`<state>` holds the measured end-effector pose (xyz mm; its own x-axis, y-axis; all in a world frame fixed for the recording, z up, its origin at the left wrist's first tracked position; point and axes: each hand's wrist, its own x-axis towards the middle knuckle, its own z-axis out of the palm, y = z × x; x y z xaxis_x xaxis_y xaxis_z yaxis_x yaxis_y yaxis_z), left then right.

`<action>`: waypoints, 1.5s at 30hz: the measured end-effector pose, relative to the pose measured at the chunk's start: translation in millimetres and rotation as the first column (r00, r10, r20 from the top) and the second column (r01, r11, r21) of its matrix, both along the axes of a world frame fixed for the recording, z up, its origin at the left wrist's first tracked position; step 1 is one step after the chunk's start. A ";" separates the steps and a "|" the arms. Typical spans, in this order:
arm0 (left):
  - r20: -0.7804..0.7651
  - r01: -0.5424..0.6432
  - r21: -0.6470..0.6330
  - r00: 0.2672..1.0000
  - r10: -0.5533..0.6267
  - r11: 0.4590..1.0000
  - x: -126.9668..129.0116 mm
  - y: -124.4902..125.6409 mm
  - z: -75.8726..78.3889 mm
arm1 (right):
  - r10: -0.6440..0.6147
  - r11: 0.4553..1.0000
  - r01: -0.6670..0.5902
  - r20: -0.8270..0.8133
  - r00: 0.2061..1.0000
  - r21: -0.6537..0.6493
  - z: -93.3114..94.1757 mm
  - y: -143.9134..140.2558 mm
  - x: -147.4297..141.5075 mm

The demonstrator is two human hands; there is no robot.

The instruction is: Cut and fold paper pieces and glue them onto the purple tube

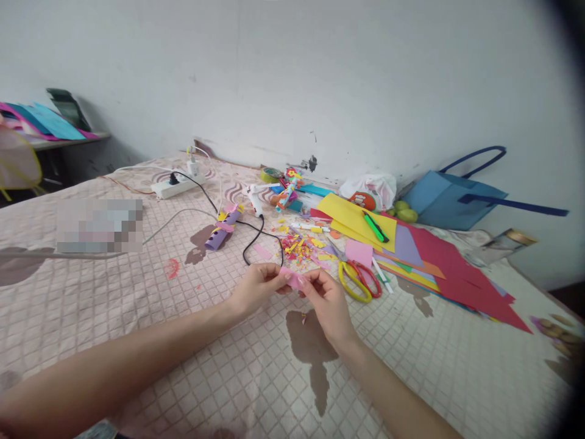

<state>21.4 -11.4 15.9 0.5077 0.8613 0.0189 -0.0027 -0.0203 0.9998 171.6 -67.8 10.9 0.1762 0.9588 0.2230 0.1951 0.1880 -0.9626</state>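
Pink paper strip (295,279) was pinched between left hand (256,286) and right hand (326,302) — unattached yet; decorated purple roll (222,231) and scraps (299,247) lay beyond — cutting seemingly done.

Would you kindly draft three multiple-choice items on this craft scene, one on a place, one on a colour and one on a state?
1. Where do the scissors lie?
A. On the wall shelf
B. On the quilted surface, just right of the right hand
C. Inside the blue bag

2. What colour is the paper strip between the hands?
A. Pink
B. Black
C. Green

3. How is the strip held?
A. Lying loose on the surface
B. Pinched by the left hand only
C. Pinched by both hands

Key: 1 B, the yellow and red handles rest there; 2 A, it shows pink; 3 C, fingers of each hand grip it.
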 end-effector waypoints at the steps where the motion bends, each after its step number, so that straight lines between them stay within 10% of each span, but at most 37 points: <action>1: 0.005 0.000 -0.005 1.000 0.000 1.000 0.0 0.1 -0.3 | -0.002 1.000 0.002 0.003 1.000 0.001 -0.1 0.1 0.2; 45: 0.092 0.074 -0.221 0.994 -0.055 0.973 0.9 -2.4 -2.6 | -0.024 1.000 0.023 0.083 0.996 0.018 2.9 -0.6 1.9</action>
